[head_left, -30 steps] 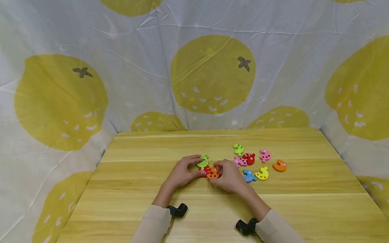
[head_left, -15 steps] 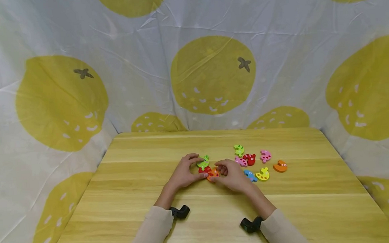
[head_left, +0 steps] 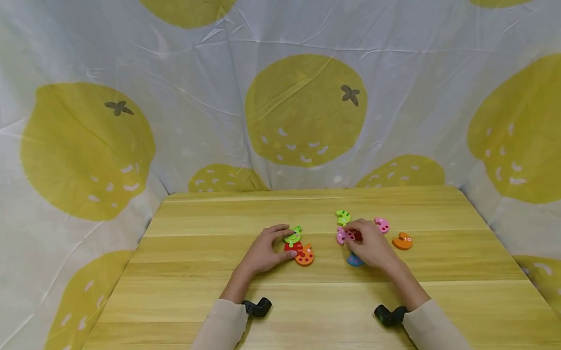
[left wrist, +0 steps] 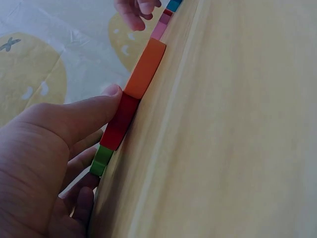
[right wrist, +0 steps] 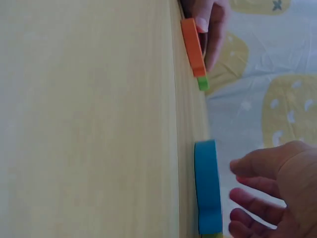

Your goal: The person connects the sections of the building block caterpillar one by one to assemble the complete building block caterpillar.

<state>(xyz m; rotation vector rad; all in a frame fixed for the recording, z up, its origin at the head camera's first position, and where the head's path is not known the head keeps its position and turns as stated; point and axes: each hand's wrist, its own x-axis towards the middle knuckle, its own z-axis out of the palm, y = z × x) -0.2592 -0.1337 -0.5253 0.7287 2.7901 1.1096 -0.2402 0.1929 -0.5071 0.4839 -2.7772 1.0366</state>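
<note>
Three wooden caterpillar puzzle pieces lie joined: a green head [head_left: 292, 236], a red piece [head_left: 291, 247] and a dotted orange piece [head_left: 305, 257]. My left hand [head_left: 265, 250] holds the head and red piece between thumb and fingers; its thumb [left wrist: 99, 110] rests against the red one in the left wrist view. Over the dotted pink piece [head_left: 340, 236] hovers my right hand [head_left: 372, 244], fingers parted and lightly bent. In the right wrist view its fingers stand apart from the blue piece [right wrist: 207, 186], holding nothing. A red piece is mostly hidden behind that hand.
A striped lime piece [head_left: 343, 217] lies behind the dotted pink one. Farther right are another pink piece [head_left: 382, 225] and an orange piece marked 10 [head_left: 403, 241]. A lemon-print cloth [head_left: 199, 110] hangs behind the wooden table [head_left: 313, 323].
My right hand has let go of the dotted orange piece and moved right, over the pink piece. My left hand has stayed at the green and red pieces.
</note>
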